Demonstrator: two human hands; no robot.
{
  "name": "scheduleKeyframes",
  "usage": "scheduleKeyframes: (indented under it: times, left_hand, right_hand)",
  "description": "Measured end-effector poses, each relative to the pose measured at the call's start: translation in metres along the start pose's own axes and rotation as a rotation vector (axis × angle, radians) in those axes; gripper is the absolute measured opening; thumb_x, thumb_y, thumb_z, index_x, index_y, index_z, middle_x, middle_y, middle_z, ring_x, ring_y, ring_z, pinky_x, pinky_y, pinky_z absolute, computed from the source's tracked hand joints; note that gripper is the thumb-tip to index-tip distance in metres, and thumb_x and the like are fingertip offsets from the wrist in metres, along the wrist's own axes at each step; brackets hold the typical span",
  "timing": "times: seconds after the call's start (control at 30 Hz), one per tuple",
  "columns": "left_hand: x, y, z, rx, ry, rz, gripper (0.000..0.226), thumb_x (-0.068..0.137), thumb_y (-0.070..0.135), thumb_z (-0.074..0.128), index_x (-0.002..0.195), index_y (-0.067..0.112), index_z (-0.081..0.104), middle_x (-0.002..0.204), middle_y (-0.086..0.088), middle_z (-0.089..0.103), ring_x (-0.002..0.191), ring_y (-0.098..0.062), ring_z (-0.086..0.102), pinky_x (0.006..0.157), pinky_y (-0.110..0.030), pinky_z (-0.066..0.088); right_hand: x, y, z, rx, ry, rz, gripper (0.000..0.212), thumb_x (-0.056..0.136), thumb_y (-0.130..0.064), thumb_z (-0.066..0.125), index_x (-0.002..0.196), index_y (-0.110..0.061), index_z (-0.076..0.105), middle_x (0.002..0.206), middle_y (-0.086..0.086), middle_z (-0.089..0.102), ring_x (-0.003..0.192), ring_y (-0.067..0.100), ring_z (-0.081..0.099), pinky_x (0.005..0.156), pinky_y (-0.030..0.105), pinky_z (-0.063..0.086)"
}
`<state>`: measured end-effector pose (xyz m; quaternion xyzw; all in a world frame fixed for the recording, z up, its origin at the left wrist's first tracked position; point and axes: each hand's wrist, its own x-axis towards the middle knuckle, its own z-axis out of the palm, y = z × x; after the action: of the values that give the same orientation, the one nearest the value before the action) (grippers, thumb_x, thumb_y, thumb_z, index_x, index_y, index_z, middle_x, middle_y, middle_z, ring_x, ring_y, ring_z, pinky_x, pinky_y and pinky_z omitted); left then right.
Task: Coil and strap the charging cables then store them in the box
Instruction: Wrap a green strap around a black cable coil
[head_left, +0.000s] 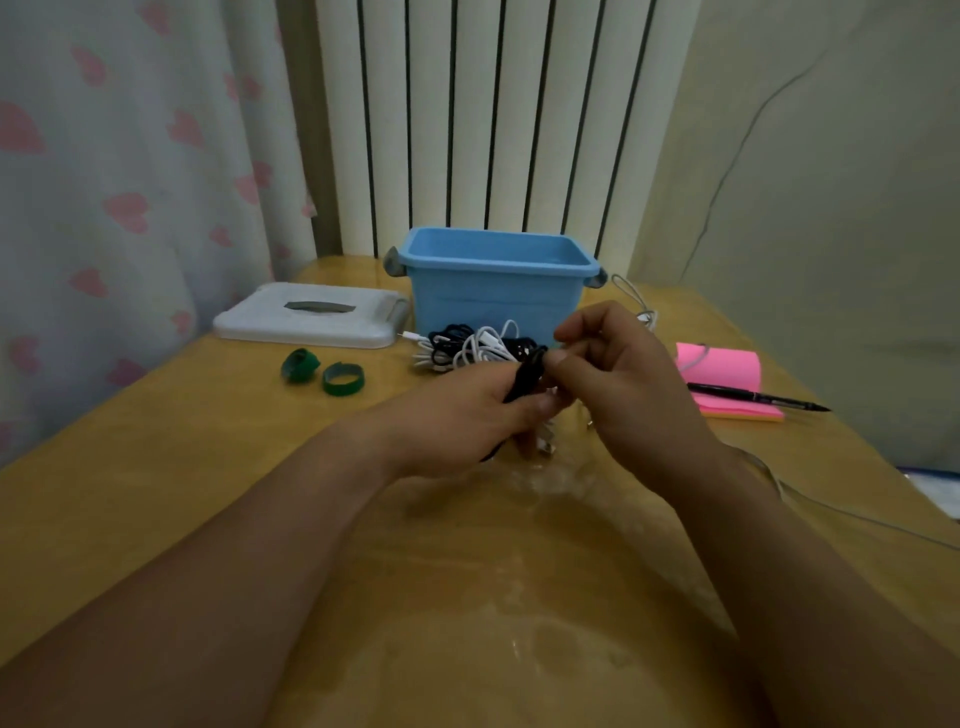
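Note:
Above the middle of the wooden table (208, 467), my left hand (467, 415) and my right hand (618, 384) meet and both pinch a black cable (527, 376) bunched between the fingers. Part of it hangs below, hidden by my hands. Behind them lies a tangle of white and black cables (467, 348) on the table. The open blue box (493, 280) stands just beyond that pile. Two green straps (322, 371), curled into rings, lie to the left.
The box's white lid (311, 314) lies flat at the left back. A pink sticky-note pad (727, 379) and a black pen (758, 399) are at the right. A thin white wire (857, 519) trails over the right edge. Curtain and radiator stand behind.

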<state>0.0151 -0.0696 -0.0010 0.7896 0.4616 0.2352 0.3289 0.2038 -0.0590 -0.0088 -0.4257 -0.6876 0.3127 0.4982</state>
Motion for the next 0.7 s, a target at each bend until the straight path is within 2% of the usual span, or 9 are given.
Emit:
scheduleKeyframes:
  times: [0.07,0.13,0.23,0.37,0.43,0.5,0.57,0.6,0.7]
  left_hand:
    - [0.001,-0.002,-0.001,0.019,0.021,0.015,0.018,0.113,0.041,0.049,0.105,0.038,0.065,0.076,0.027,0.068,0.069,0.011,0.061,0.067,-0.016,0.044]
    - [0.002,-0.003,-0.003,-0.054,0.084,0.004,0.024,0.112,0.041,0.05,0.095,0.033,0.065,0.069,0.022,0.063,0.064,0.005,0.056,0.07,-0.023,0.045]
    - [0.005,-0.008,-0.009,-0.448,0.234,-0.039,0.033,0.112,0.037,0.051,0.086,0.019,0.057,0.065,0.006,0.052,0.063,-0.011,0.052,0.07,-0.034,0.046]
    - [0.011,-0.015,-0.012,-0.911,0.39,-0.069,0.035,0.112,0.038,0.05,0.085,0.017,0.054,0.064,0.0,0.037,0.065,-0.019,0.046,0.063,-0.032,0.047]
    - [0.013,-0.013,-0.003,-0.951,0.359,-0.101,0.035,0.108,0.047,0.057,0.09,0.017,0.058,0.068,0.0,0.043,0.073,-0.021,0.049,0.069,-0.033,0.052]
    - [0.014,-0.008,0.009,-0.87,0.327,-0.076,0.037,0.105,0.053,0.059,0.097,0.019,0.067,0.076,0.002,0.057,0.082,-0.018,0.057,0.082,-0.036,0.053]
    - [0.014,-0.002,0.018,-0.856,0.296,-0.011,0.034,0.106,0.053,0.057,0.116,0.024,0.072,0.103,0.002,0.078,0.105,-0.015,0.073,0.097,-0.04,0.055]
    - [0.014,0.0,0.02,-0.892,0.294,0.001,0.035,0.108,0.05,0.055,0.126,0.024,0.07,0.115,-0.001,0.08,0.113,-0.018,0.075,0.101,-0.042,0.057]
    - [0.014,0.003,0.02,-0.928,0.353,-0.047,0.039,0.112,0.042,0.052,0.128,0.01,0.068,0.117,-0.007,0.079,0.11,-0.016,0.077,0.097,-0.038,0.061]
  right_hand:
    - [-0.001,-0.001,0.001,-0.011,0.024,-0.025,0.011,0.101,-0.012,0.068,0.108,-0.018,0.061,0.085,0.012,0.07,0.075,0.015,0.068,0.071,0.03,0.056]
    - [-0.001,-0.002,0.002,-0.048,0.06,-0.048,0.01,0.101,-0.019,0.069,0.108,-0.02,0.063,0.085,0.005,0.07,0.074,0.012,0.067,0.068,0.026,0.055]
    - [0.001,0.001,0.001,-0.171,0.092,-0.05,0.013,0.104,-0.034,0.062,0.103,-0.022,0.067,0.084,0.0,0.068,0.075,0.013,0.065,0.067,0.032,0.054]
    - [-0.001,0.006,0.006,-0.216,0.103,-0.01,0.021,0.107,-0.035,0.058,0.095,-0.021,0.069,0.082,0.001,0.068,0.079,0.02,0.065,0.071,0.044,0.054]
    - [-0.004,0.006,0.013,-0.204,0.108,-0.03,0.019,0.106,-0.034,0.06,0.092,-0.024,0.067,0.08,-0.002,0.068,0.076,0.019,0.065,0.068,0.042,0.053]
    - [-0.007,0.005,0.02,-0.187,0.099,-0.069,0.015,0.105,-0.033,0.062,0.091,-0.028,0.066,0.08,-0.008,0.068,0.075,0.01,0.065,0.065,0.034,0.055]
    - [-0.011,0.003,0.027,-0.161,0.055,-0.097,0.011,0.104,-0.032,0.064,0.093,-0.031,0.067,0.084,-0.016,0.069,0.081,0.003,0.068,0.065,0.02,0.055]
    - [-0.013,0.002,0.029,-0.157,0.033,-0.106,0.009,0.104,-0.03,0.065,0.095,-0.031,0.067,0.086,-0.017,0.07,0.085,0.002,0.069,0.068,0.018,0.056]
    - [-0.014,0.003,0.033,-0.22,0.024,-0.128,0.008,0.104,-0.027,0.065,0.096,-0.03,0.067,0.083,-0.018,0.068,0.084,-0.001,0.067,0.066,0.013,0.05]
